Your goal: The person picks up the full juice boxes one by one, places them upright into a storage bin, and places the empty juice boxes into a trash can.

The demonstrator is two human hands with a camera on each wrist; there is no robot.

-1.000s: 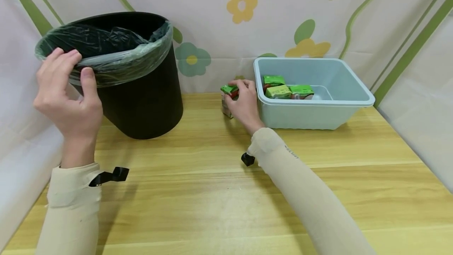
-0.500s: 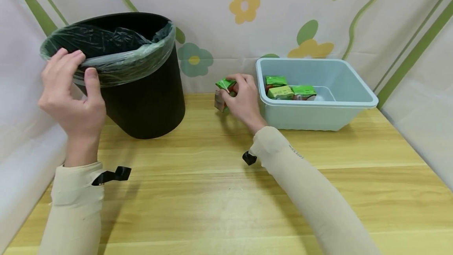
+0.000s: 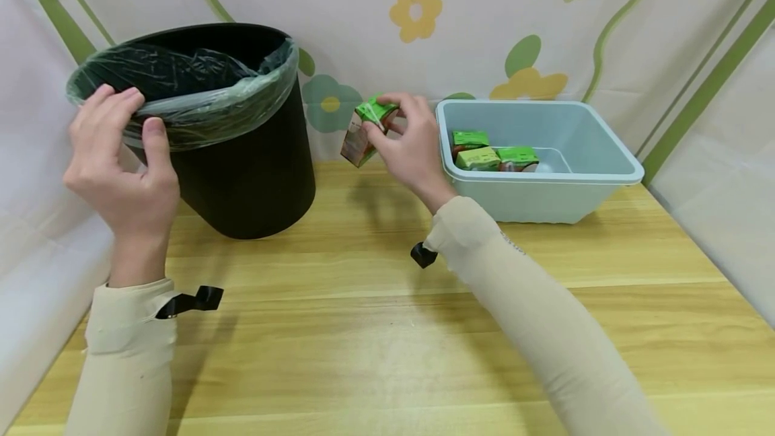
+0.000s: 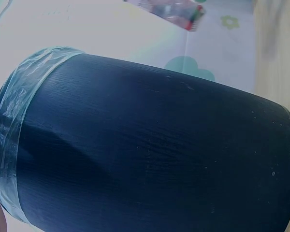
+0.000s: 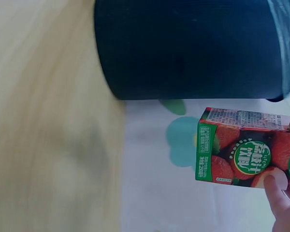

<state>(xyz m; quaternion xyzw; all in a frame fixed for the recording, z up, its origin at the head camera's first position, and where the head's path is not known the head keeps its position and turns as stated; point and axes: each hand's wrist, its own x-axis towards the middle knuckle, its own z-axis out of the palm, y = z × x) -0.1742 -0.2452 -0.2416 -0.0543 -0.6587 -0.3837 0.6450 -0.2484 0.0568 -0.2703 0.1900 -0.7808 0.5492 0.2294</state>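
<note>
My right hand [image 3: 414, 143] holds a juice box [image 3: 357, 140] in the air between the trash bin and the tub. The box is tilted, its green top towards my fingers. In the right wrist view, litchi pictures and a green round label show on the juice box [image 5: 244, 154], with my thumb pressed on its side. On the left stands a black trash bin [image 3: 254, 180], lined with a translucent green bag [image 3: 224, 113] folded over its rim. My left hand [image 3: 124, 160] grips that lined rim, fingertips over the edge and thumb outside.
A light blue tub [image 3: 514, 197] stands at the right, with a few juice boxes [image 3: 478, 158] at its left end. Both containers rest on a wooden table [image 3: 339, 348]. A white flowered curtain [image 3: 363, 32] hangs close behind them.
My right hand has lifted the juice box off the table, moving it up and left and tilting it. My left hand stays on the bin's rim.
</note>
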